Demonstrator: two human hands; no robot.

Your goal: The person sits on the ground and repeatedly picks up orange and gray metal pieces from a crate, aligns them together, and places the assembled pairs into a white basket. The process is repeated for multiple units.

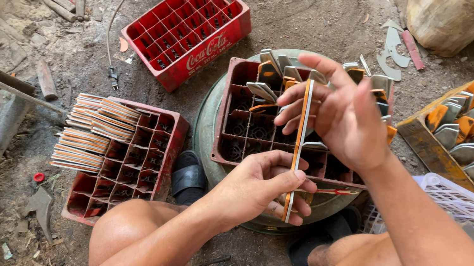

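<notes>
Hands, left hand [260, 185] and right hand [334, 111], pinch blade stack [299, 143] edgewise above crate [234, 110].

Upright thin orange-edged strip [298, 149], perhaps metal

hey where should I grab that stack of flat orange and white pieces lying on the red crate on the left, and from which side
Probably pinch the stack across its flat faces, near the ends overhanging the crate on the left, coming in from that open side. The pieces lie flat in loose layers, so squeezing top and bottom should keep them together. Both the left hand and right hand are busy with a thin strip.
</notes>
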